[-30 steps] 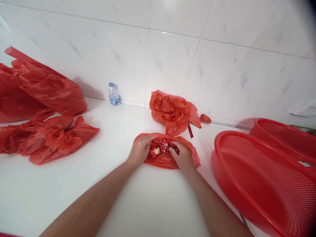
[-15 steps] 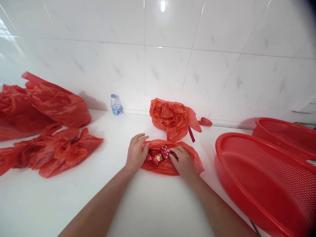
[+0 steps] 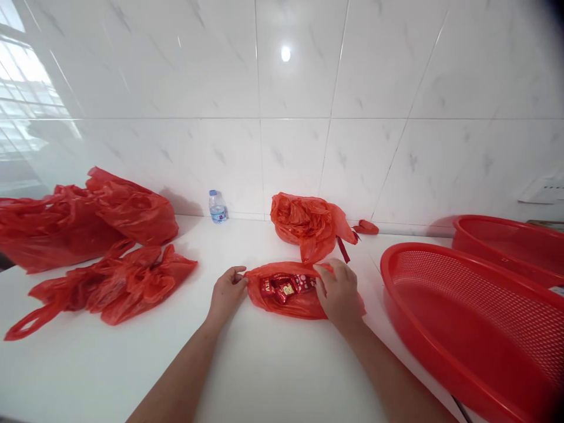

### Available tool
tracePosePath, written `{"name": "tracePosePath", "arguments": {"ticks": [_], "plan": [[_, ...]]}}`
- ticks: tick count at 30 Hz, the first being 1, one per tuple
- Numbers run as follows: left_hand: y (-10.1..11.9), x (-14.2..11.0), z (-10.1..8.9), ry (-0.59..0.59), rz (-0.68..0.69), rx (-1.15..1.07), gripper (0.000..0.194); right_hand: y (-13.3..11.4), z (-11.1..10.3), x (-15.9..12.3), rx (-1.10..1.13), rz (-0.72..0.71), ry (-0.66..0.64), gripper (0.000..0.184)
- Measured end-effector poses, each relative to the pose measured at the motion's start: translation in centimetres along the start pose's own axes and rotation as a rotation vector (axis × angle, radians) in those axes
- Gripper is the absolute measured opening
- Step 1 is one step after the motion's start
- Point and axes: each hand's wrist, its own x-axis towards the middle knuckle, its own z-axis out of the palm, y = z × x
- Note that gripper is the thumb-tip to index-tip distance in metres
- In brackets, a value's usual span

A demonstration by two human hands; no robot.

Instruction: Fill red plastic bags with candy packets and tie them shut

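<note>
A red plastic bag lies on the white table with its mouth spread upward. Inside it sit several small red-wrapped candies, some with gold or white-dotted print. At the bag's left end, my left hand has thumb and fingers closed on the edge of the plastic. My right hand rests over the right part of the bag, its curved fingers gripping the rim near the candies. The palm and part of the bag's right end are hidden under that hand.
Another crumpled red bag lies behind, near the tiled wall. A small water bottle stands left of it. More red bags fill the left side. A large red plastic basket stands at right, with a second basket behind.
My right hand has moved off the candies to the bag's rim. My left hand has shifted outward to the left end of the bag. The view has tilted upward.
</note>
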Motion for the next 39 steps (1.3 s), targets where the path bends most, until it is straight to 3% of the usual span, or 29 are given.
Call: {"name": "tracePosePath", "arguments": {"ticks": [3, 6, 12, 15, 19, 23, 28, 33, 36, 39], "plan": [[0.6, -0.3, 0.1, -0.025, -0.073, -0.25, 0.028, 0.7, -0.9, -0.9, -0.047, 0.058, 0.002, 0.034], [1.3, -0.5, 0.3, -0.056, -0.077, -0.341, 0.027, 1.3, -1.9, -2.6, -0.024, 0.168, -0.064, 0.045], [2.9, -0.1, 0.6, -0.091, -0.058, -0.418, 0.029, 1.2, -3.7, -5.4, 0.249, 0.571, -0.2, 0.061], [3.6, 0.2, 0.6, -0.077, -0.033, -0.424, 0.028, 1.1, -4.2, -5.7, 0.325, 0.695, -0.258, 0.053], [4.3, 0.0, 0.5, -0.061, -0.011, -0.412, 0.03, 1.3, -4.8, -5.3, 0.353, 0.702, -0.378, 0.02], [5.9, 0.0, 0.0, -0.036, 0.006, -0.374, 0.033, 1.4, -5.6, -3.9, 0.418, 0.727, -0.446, 0.027], [10.7, 1.1, -0.3, -0.051, 0.104, -0.442, 0.039, 0.9, -8.5, 0.6, 0.636, 0.714, -0.281, 0.029], [16.5, 1.5, -0.8, -0.149, 0.329, -0.577, 0.045, 0.2, -11.6, 5.1, 0.868, 0.655, 0.03, 0.025], [18.7, 1.1, -1.5, -0.21, 0.47, -0.63, 0.048, 0.3, -12.3, 6.5, 0.999, 0.651, 0.24, 0.021], [19.8, 1.0, -2.0, -0.218, 0.552, -0.549, 0.048, 0.5, -12.1, 7.3, 1.112, 0.666, 0.334, 0.021]]}}
